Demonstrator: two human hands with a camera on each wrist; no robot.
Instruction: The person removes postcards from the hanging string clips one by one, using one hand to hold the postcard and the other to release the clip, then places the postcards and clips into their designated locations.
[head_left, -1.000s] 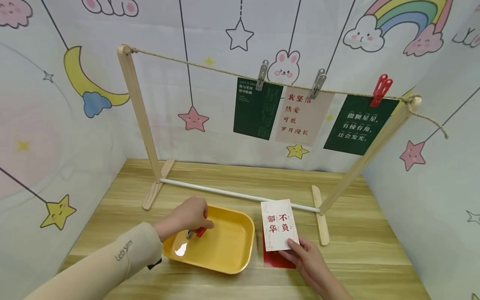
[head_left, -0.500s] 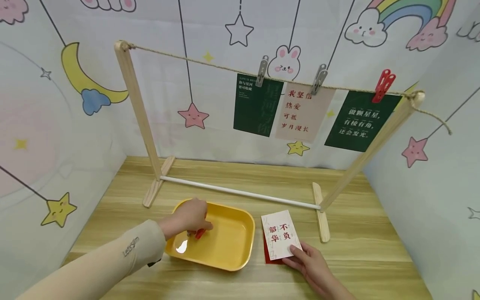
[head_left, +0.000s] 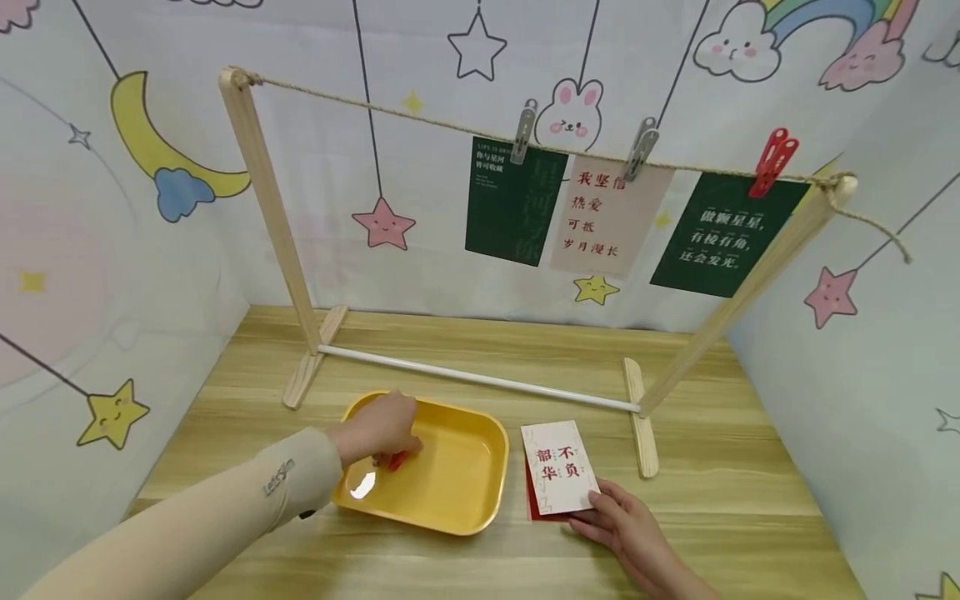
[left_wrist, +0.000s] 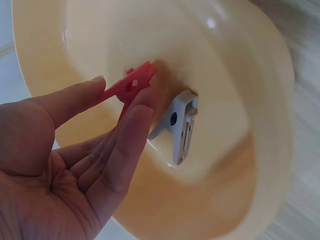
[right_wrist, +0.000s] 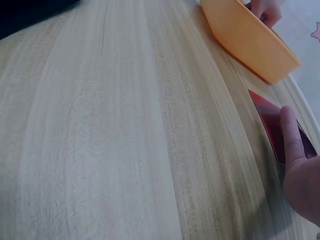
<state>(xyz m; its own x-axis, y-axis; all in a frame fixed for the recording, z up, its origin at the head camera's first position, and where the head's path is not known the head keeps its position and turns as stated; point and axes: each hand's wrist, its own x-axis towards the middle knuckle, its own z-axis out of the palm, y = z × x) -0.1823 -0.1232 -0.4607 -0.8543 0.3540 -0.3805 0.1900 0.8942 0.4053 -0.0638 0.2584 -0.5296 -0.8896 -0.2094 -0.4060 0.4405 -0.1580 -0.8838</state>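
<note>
Inside the yellow tray (head_left: 450, 497), my left hand (head_left: 381, 427) pinches a red clothespin (left_wrist: 132, 85) between thumb and fingers. A grey clothespin (left_wrist: 182, 127) lies beside it on the tray floor. To the tray's right, my right hand (head_left: 626, 523) holds a white card (head_left: 558, 477) with red characters by its lower right corner, thumb on top. Beneath that card a red card (head_left: 534, 503) shows only along its left and lower edges; the right wrist view shows more of the red card's surface.
Behind stands a wooden frame (head_left: 273, 208) with a rope (head_left: 420, 123) and a white bottom bar (head_left: 480, 379). Two green cards (head_left: 516, 204) (head_left: 727, 237) and a pink card (head_left: 611, 218) hang from it by grey clothespins (head_left: 524, 132) (head_left: 642, 150) and a red clip (head_left: 775, 162).
The white card has come down toward me and lies lower over the red card, held by my right hand. My left hand stays in the tray at the red clothespin. The view has tilted slightly.
</note>
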